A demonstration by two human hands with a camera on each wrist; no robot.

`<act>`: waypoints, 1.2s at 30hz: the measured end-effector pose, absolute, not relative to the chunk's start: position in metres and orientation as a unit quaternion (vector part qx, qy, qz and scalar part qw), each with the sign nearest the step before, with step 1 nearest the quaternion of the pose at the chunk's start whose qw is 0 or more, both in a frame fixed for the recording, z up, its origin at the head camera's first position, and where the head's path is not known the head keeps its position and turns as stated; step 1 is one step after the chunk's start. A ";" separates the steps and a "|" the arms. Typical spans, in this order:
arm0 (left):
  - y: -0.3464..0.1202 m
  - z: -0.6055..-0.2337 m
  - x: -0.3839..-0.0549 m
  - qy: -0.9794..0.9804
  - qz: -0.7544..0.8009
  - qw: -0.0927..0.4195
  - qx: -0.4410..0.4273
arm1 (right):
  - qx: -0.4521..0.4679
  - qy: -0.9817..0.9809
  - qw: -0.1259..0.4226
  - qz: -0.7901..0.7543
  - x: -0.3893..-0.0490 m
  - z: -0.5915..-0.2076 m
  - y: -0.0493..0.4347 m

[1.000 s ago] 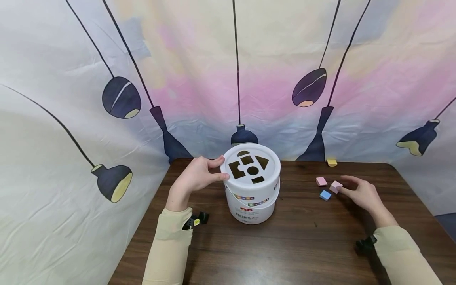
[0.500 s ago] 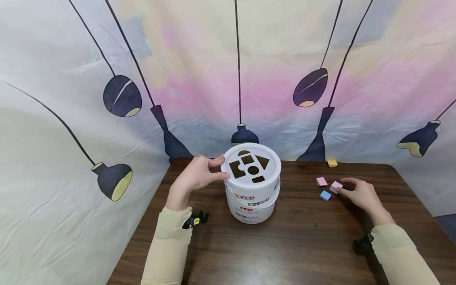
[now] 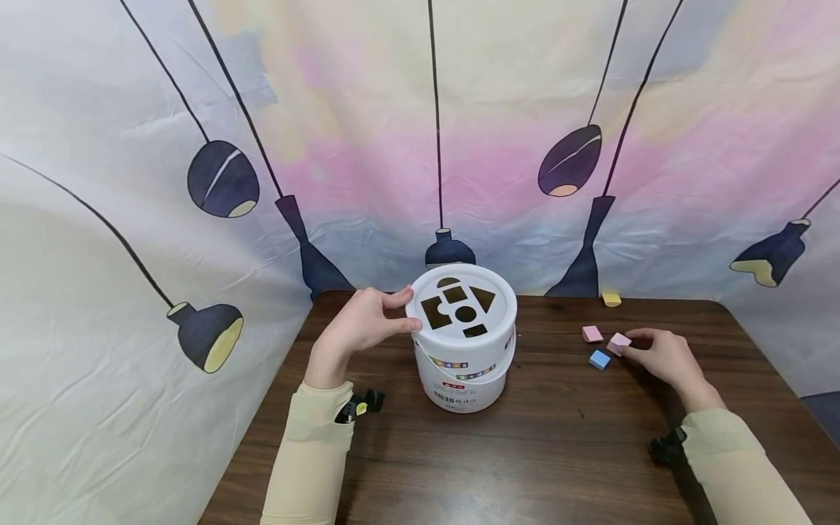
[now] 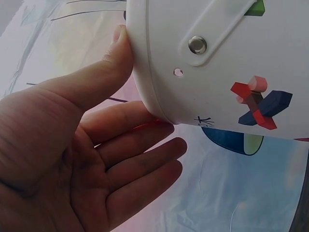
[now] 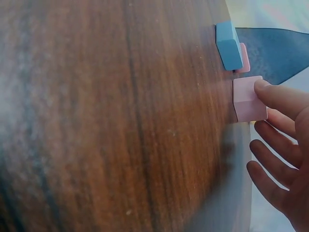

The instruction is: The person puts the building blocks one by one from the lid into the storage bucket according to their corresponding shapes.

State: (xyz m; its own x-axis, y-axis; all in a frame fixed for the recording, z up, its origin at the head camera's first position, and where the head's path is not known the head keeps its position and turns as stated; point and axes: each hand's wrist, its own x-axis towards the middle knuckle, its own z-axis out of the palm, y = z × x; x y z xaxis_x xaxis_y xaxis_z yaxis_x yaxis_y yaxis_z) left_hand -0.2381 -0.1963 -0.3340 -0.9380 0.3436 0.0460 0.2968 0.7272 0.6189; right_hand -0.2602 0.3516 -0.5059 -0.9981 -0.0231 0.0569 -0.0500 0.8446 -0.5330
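Observation:
A white shape-sorter bucket point(image 3: 462, 372) stands upright on the table, its lid point(image 3: 495, 321) cut with several shaped holes. My left hand point(image 3: 357, 324) holds the lid's rim at the left, thumb and index finger against it; the left wrist view shows the other fingers point(image 4: 145, 181) extended beside the bucket. Over at the right, my right hand point(image 3: 666, 357) pinches a pale pink block point(image 5: 248, 99) between thumb and index finger, low at the tabletop. Right beside it lie a blue block point(image 3: 599, 359) and another pink block point(image 3: 592, 334).
A yellow block point(image 3: 611, 300) lies at the table's back edge, by the hanging cloth point(image 3: 394, 146) printed with lamps. The bucket's white handle point(image 4: 217, 29) hangs down against its side. Dark wood tabletop point(image 3: 525, 459) stretches in front of the bucket.
My right hand has shifted slightly left and closed its thumb and index finger on the pale pink block. The left hand and the bucket have stayed in place.

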 end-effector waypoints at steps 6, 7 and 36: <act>-0.197 -0.334 -0.238 0.929 0.324 0.035 0.175 | 0.015 -0.960 0.020 0.278 -0.261 -0.506 0.352; -0.197 -0.334 -0.238 0.929 0.324 0.034 0.176 | 0.015 -0.960 0.021 0.278 -0.261 -0.506 0.352; -0.196 -0.333 -0.237 0.928 0.328 0.036 0.175 | 0.037 -0.961 0.020 0.273 -0.261 -0.506 0.356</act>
State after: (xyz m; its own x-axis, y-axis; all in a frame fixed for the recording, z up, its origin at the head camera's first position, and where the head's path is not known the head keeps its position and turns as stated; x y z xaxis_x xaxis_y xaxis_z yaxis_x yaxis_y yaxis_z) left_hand -0.2367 -0.1963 -0.3326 -0.9363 0.3479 0.0482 0.3009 0.7237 0.6211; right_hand -0.2610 0.3563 -0.5057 -0.9965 -0.0595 0.0580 -0.0811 0.8482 -0.5235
